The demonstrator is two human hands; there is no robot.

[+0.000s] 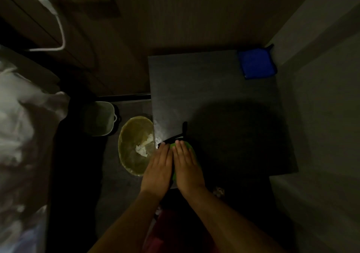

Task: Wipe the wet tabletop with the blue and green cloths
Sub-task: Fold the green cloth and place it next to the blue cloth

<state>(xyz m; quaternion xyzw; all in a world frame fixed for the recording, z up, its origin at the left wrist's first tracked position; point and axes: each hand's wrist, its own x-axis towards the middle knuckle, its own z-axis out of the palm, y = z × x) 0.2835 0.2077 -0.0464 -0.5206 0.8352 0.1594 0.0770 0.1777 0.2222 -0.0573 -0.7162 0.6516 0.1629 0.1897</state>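
A dark grey tabletop (214, 89) fills the middle of the dim head view. Its near left corner glistens with wet patches (158, 134). A green cloth (190, 147) with a black edge and loop lies on that corner. My left hand (158, 169) and my right hand (187, 167) both press flat on it, side by side, fingers together and pointing away from me, so most of the cloth is hidden. A folded blue cloth (257, 63) lies untouched at the table's far right corner.
A round bin (134, 145) with white crumpled paper inside stands on the floor just left of the table corner. A pale square bucket (99, 118) sits behind it. A wall runs along the table's right side; white bedding (21, 126) is at far left.
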